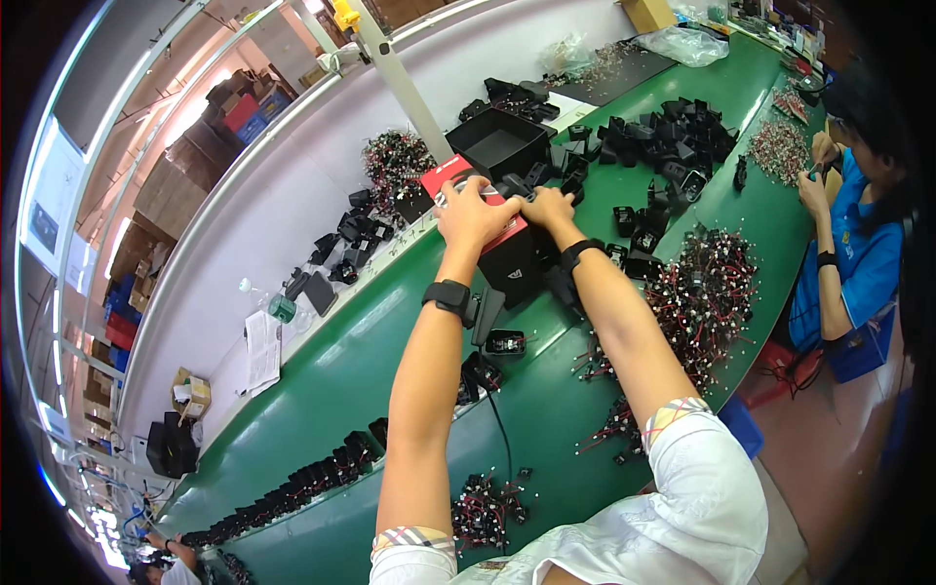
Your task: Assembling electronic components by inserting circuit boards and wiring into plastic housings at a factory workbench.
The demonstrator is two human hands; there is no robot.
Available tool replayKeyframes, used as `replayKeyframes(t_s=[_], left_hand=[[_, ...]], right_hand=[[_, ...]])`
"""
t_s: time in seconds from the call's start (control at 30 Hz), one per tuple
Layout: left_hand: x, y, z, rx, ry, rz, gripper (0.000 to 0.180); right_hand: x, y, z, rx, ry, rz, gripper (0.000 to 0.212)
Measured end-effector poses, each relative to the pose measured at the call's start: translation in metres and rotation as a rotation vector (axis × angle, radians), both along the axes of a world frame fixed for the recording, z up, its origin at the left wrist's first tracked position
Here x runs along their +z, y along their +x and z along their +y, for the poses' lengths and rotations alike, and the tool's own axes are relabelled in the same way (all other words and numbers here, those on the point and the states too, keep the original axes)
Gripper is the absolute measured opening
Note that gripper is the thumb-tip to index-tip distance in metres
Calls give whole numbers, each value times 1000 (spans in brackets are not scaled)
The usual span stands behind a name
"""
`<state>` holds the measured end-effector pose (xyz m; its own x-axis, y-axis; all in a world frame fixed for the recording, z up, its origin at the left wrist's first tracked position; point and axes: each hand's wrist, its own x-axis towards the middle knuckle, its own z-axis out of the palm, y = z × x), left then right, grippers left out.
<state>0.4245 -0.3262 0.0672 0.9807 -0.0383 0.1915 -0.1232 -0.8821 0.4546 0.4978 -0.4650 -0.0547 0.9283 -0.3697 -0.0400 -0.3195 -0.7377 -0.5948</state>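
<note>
My left hand [473, 216] lies across the top of a red and black box [509, 271], its fingers bent over the red lid and its thumb stretched toward the right side. Close beside it, my right hand [549, 209] has its fingers closed around a small dark grey plastic part [520, 187]; the fingertips partly hide it. An open black bin [499, 142] sits just beyond both hands. Under my left wrist, a flat black piece [488, 314] leans near a small black housing [506, 342] on the green table.
Heaps of wired parts [702, 302] lie to the right, with black housings [663, 141] beyond. Another wire pile [395, 166] is by the wall. A row of black parts [302, 487] runs along the left. A co-worker in blue [858, 234] sits at the right.
</note>
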Motion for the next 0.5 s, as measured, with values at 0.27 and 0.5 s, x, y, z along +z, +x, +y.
replayKeyframes(t_s=[0.27, 0.5], left_hand=[[-17, -6, 23, 1, -98, -182, 59], [-57, -4, 140, 129, -812, 65, 77]], right_hand=[[0, -10, 43, 321, 397, -523, 30], [64, -59, 68, 770, 794, -199, 61]])
